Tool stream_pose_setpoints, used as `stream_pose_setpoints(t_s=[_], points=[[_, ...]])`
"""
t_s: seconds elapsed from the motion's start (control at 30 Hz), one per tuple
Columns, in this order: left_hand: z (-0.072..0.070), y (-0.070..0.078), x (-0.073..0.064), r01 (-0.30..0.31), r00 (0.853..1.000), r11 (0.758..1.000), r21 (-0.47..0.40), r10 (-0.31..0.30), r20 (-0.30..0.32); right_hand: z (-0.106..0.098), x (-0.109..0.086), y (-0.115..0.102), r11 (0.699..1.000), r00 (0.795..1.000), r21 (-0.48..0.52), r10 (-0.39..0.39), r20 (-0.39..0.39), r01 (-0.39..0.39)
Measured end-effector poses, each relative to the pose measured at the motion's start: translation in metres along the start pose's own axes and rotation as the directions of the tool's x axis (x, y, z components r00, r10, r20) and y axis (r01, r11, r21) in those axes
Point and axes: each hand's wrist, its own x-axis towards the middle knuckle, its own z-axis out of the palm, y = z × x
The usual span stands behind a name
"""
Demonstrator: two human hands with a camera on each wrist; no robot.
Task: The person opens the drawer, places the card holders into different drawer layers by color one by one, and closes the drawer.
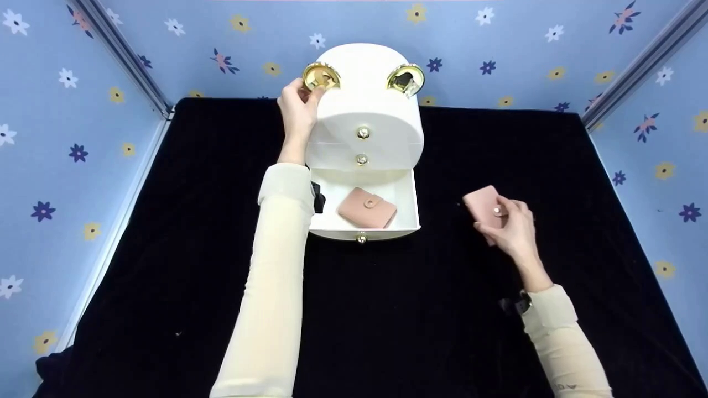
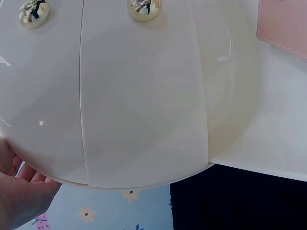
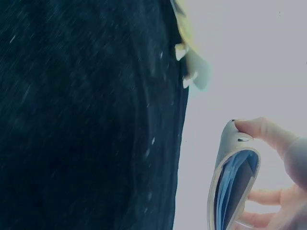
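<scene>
A white storage box [image 1: 365, 102] with a rounded top, gold ears and gold knobs stands at the back. My left hand [image 1: 298, 110] grips it at its left gold ear [image 1: 321, 76]; in the left wrist view, the fingers [image 2: 41, 179] curl at the box's edge. The bottom drawer [image 1: 406, 193] is pulled out, and a pink snap wallet [image 1: 366, 209] lies inside. To the right, my right hand [image 1: 514, 229] holds another pink wallet [image 1: 482, 204] between thumb and fingers, above the black cloth. In the right wrist view, that wallet [image 3: 230, 148] shows bluish sleeves within its cover.
Black cloth [image 1: 409, 309] covers the table. Blue flowered panels [image 1: 354, 22] enclose the back and both sides. A small black object [image 1: 318, 198] shows beside my left cuff at the drawer's left side. The right gold ear [image 1: 406, 80] juts out from the box top.
</scene>
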Motion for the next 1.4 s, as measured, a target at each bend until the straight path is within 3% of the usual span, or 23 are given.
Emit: stream_pose_setpoints(t_s=[0.37,0.8,1.4], points=[[0.0,0.0,0.0,0.003,1.0,1.0,0.011,-0.003,-0.006,0.011,0.001,-0.031,0.99,0.989,0.027,-0.141,0.04,0.14],[0.001,0.0,0.001,0.002,1.0,1.0,0.012,-0.002,-0.012,0.023,0.004,-0.066,0.976,0.966,0.045,-0.216,0.145,0.211],[0.001,-0.001,0.001,0.003,1.0,1.0,-0.019,-0.003,-0.005,0.041,0.015,-0.109,0.939,0.923,0.074,-0.343,0.172,0.336]])
